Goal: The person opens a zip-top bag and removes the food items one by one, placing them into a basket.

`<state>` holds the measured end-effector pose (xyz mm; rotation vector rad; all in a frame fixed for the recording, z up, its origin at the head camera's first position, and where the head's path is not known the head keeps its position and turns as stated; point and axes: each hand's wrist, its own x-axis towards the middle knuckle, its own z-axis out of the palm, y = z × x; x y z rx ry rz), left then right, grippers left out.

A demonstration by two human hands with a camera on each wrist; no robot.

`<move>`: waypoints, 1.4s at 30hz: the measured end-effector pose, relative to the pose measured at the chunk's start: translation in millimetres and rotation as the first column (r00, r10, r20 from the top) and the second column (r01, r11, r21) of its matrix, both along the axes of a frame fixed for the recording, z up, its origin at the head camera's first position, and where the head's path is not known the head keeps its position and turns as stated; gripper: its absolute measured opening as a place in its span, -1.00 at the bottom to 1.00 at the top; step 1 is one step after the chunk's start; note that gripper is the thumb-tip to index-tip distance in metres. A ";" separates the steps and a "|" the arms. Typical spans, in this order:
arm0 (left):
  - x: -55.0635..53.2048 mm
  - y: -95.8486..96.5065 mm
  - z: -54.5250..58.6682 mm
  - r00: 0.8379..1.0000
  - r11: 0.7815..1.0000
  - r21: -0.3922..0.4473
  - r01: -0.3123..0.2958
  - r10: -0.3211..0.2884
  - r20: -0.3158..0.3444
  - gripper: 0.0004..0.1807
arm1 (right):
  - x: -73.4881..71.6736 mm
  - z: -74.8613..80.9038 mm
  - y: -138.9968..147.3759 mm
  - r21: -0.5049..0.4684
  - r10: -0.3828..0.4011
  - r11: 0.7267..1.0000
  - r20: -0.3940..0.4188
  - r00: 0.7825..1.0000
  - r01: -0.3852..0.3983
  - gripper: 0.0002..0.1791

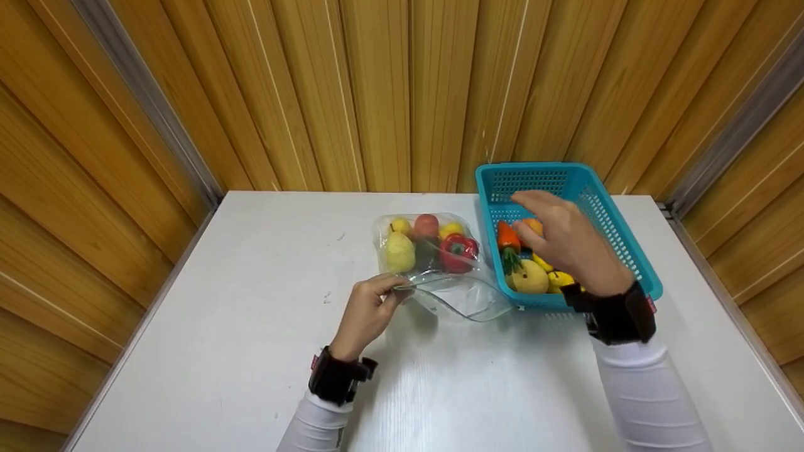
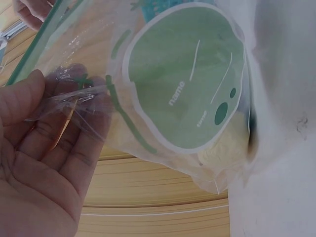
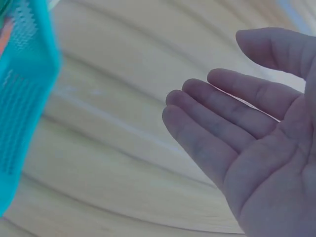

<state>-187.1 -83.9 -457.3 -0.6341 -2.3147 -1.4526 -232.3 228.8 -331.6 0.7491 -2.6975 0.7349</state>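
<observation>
My left hand [image 1: 370, 314] pinches the rim of a clear zip bag [image 2: 182, 79] between thumb and fingers, and the bag's mouth gapes toward me. Inside the bag lie a red bell pepper [image 1: 458, 253], a pale green pear [image 1: 400, 252], a reddish round fruit [image 1: 426, 226], two yellow fruits and something dark. Over the blue basket [image 1: 628, 251] my right hand [image 1: 568, 242] hovers with fingers extended and nothing in them. Beneath it in the basket are a carrot [image 1: 507, 236], a round pale yellow fruit [image 1: 529, 277], an orange fruit [image 1: 532, 226] and yellow fruits, partly hidden by the hand.
The white table [image 1: 251, 301] carries the bag and, to its right, the basket. Wood-patterned panels [image 1: 377, 94] stand behind the table and on both sides. The basket's raised wall lies right beside the bag.
</observation>
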 end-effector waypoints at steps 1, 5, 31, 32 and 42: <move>-0.1 -0.1 0.1 1.000 1.000 -0.003 -0.002 0.002 -0.002 -0.87 | 7.1 -2.2 -3.7 -0.012 0.015 1.000 -0.035 0.999 -0.015 -0.51; -0.3 -0.3 -0.3 1.000 1.000 -0.008 -0.006 0.006 -0.010 -0.89 | 33.8 -13.7 -15.0 -0.044 0.067 0.996 -0.092 0.994 -0.072 -0.54; 0.0 0.2 1.3 1.000 1.000 0.018 0.009 -0.009 0.003 -0.86 | 48.3 -101.9 -62.3 0.147 0.183 0.959 0.331 0.926 -0.242 -0.59; 0.0 0.3 1.3 1.000 1.000 0.017 0.010 -0.010 0.003 -0.85 | 45.7 -106.7 -63.4 0.145 0.184 0.960 0.325 0.928 -0.241 -0.59; -0.6 -0.2 -0.2 1.000 1.000 0.011 0.010 -0.010 -0.002 -0.76 | 19.2 -140.6 -77.8 0.065 0.122 0.988 0.244 0.962 -0.142 -0.53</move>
